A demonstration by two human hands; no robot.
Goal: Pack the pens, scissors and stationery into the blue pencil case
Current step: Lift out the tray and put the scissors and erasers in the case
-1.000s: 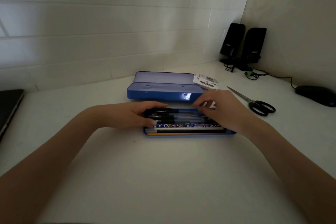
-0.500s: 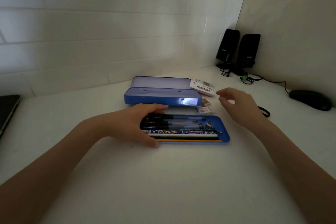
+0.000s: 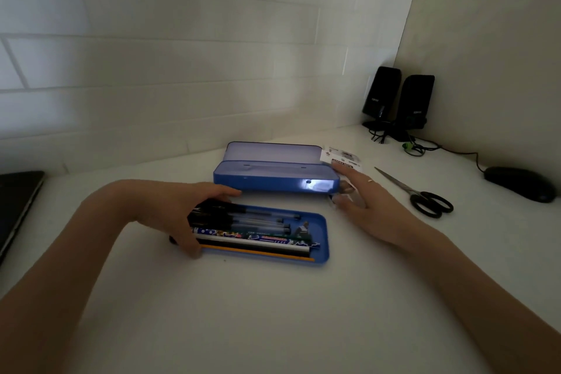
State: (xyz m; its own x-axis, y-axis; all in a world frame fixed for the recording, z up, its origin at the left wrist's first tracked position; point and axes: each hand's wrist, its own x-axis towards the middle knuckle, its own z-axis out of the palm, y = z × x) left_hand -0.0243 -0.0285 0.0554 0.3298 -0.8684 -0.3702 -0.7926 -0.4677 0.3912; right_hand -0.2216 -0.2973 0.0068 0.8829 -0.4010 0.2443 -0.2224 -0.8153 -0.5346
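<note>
White counter (image 3: 273, 313) runs into a tiled corner, dimly lit, with 2 black speakers (image 3: 397, 100) at the back, a dark mouse (image 3: 519, 184) to the right and the edge of a laptop (image 3: 15, 206) at far left. On it, the blue pencil case (image 3: 273, 174) lies open, and just in front of it sits its shallow tray (image 3: 321, 240), already loaded with several black pens (image 3: 243, 217), a patterned pencil and a yellow one along the near edge. At the tray's left end the left hand (image 3: 179, 212) steadies it, thumb at the near rim and fingers curved over the pen caps. Beside the case's right end, the right hand (image 3: 361, 203) reaches out with fingers spread and fairly straight over some small clear-wrapped packets (image 3: 343, 194); whether it touches them I cannot tell, and it grips nothing. Behind its fingertips lies a white sticky-note pack (image 3: 341, 158), and the scissors (image 3: 419, 194) rest well to the right, untouched. The pens look done, so the step in hand seems to be collecting the loose stationery. Next, the fingers probably need to close on those slippery packets and carry them to the free space at the tray's right end.
</note>
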